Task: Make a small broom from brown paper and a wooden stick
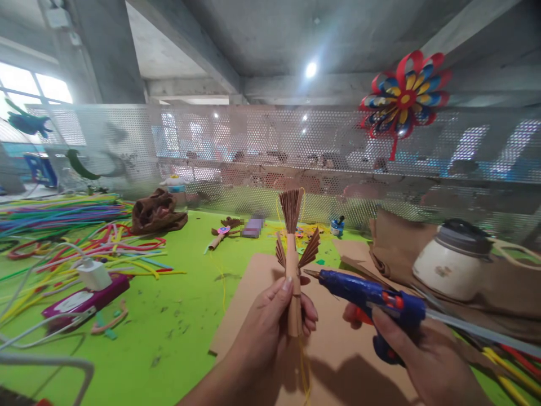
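Up front in the head view: green table (pixel 177 316) stretching left and ahead, bounded at the back by a perforated metal screen (pixel 253 152). Brown cardboard sheet (pixel 338 361) lying flat under both hands, its left edge slanting toward the viewer, bare green surface just beside it. Left side crowded with coloured sticks (pixel 63 217), a white charger (pixel 93 274) on a purple case (pixel 84 299), loose cables near the front edge. Right side taken up by crumpled brown paper (pixel 499 287) and a white jar (pixel 452 262) with a dark lid. Open air between the hands and the screen.

Left hand (pixel 270 321) closed around the lower stem of a paper figure (pixel 293 254), thumb on the front, fingers wrapped behind, held upright above the cardboard. Right hand (pixel 422 355) clamped on the grip of a blue glue gun (pixel 372 296), one finger along the orange trigger; nozzle tip pointing left, just beside the figure's stem below the wing (touching or not, cannot tell).

Figure: tan rolled tube, pleated brown fan on top, two smaller pleated wings spreading left and right, yellow string hanging below the fist.

Paper pinwheel (pixel 403 96) hanging on the screen, upper right.
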The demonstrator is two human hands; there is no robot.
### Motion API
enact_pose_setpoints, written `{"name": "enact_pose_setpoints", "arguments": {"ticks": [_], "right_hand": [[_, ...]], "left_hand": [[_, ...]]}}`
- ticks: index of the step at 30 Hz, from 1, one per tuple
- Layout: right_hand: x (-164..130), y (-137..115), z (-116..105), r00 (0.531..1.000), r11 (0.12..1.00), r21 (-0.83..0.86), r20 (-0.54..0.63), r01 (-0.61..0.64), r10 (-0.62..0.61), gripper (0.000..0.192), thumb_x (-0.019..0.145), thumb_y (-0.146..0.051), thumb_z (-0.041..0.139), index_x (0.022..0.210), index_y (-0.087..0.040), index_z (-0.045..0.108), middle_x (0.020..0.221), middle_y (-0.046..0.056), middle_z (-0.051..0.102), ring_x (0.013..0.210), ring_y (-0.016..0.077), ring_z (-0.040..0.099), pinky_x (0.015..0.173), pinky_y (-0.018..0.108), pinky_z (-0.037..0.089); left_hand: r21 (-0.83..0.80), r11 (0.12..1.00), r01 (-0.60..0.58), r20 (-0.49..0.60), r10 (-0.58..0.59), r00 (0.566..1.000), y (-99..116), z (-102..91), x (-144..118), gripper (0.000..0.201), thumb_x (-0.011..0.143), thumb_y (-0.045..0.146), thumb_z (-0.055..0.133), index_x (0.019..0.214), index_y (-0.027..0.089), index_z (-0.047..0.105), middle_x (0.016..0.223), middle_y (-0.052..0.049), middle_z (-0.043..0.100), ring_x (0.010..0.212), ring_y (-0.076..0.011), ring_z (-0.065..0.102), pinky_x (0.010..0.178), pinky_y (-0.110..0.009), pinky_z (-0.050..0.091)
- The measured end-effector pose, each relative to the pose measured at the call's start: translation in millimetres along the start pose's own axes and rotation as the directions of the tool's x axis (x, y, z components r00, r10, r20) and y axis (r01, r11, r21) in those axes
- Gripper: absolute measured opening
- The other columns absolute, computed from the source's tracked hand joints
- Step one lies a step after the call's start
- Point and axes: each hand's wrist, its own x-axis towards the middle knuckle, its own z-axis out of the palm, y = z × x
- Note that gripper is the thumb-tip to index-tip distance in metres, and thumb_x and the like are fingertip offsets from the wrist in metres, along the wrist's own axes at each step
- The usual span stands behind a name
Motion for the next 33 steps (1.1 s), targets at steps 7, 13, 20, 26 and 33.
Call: {"name": "enact_pose_setpoints", "arguments": {"ticks": [7,13,20,26,33], "right_hand": [[-2.6,1.3,3.1,1.0,0.999,0.032,0.001,-0.021,0.021,0.037,0.076,-0.054,0.054,0.077,-0.021,0.073,0.081,0.007,0.071,0.074,0.02,0.065,0.064,0.022,0.054],[5.5,14.6,-5.7,0.99,0.993,-0.026,0.079,0.116,-0.114,0.033,0.081,-0.047,0.052,0.079,-0.022,0.073,0.081,0.007,0.072,0.076,0.0204,0.068,0.068,0.021,0.055],[4.7,20.2,-5.8,0.982,0.984,-0.071,0.104,0.166,-0.158,0.031,0.081,-0.044,0.053,0.082,-0.021,0.073,0.08,0.007,0.073,0.068,0.0186,0.069,0.06,0.019,0.055],[2.5,14.6,-3.3,0.973,0.972,-0.071,0.072,0.225,-0.22,0.03,0.082,-0.042,0.052,0.083,-0.019,0.071,0.079,0.007,0.072,0.07,0.019,0.069,0.059,0.018,0.055],[1.2,14.9,-5.2,0.967,0.967,-0.078,0.099,0.243,-0.235,0.026,0.082,-0.037,0.052,0.088,-0.019,0.07,0.078,0.007,0.073,0.072,0.0189,0.069,0.065,0.019,0.056]], "left_hand": [[-0.065,0.996,0.058,0.042,-0.055,0.998,-1.2,2.7,-2.5,0.035,0.087,0.047,0.044,0.087,0.013,0.052,0.061,-0.004,0.06,0.05,-0.0105,0.05,0.053,-0.024,0.036],[-0.114,0.991,0.071,0.054,-0.065,0.996,0.2,6.2,-5.6,0.033,0.087,0.045,0.043,0.086,0.013,0.053,0.058,-0.003,0.058,0.047,-0.0102,0.048,0.051,-0.023,0.034],[-0.158,0.984,0.079,0.094,-0.065,0.993,0.2,4.3,-5.2,0.032,0.09,0.038,0.039,0.092,0.011,0.056,0.054,-0.003,0.056,0.046,-0.0101,0.045,0.049,-0.022,0.031],[-0.253,0.961,0.117,0.19,-0.069,0.979,-0.2,0.8,-6.4,0.027,0.091,0.029,0.035,0.088,0.011,0.056,0.051,0.0,0.049,0.043,-0.009,0.042,0.05,-0.023,0.031],[-0.266,0.957,0.119,0.21,-0.063,0.976,0.8,1.5,-6.6,0.029,0.092,0.026,0.034,0.083,0.01,0.056,0.052,-0.002,0.05,0.044,-0.0096,0.043,0.049,-0.024,0.031]]}}
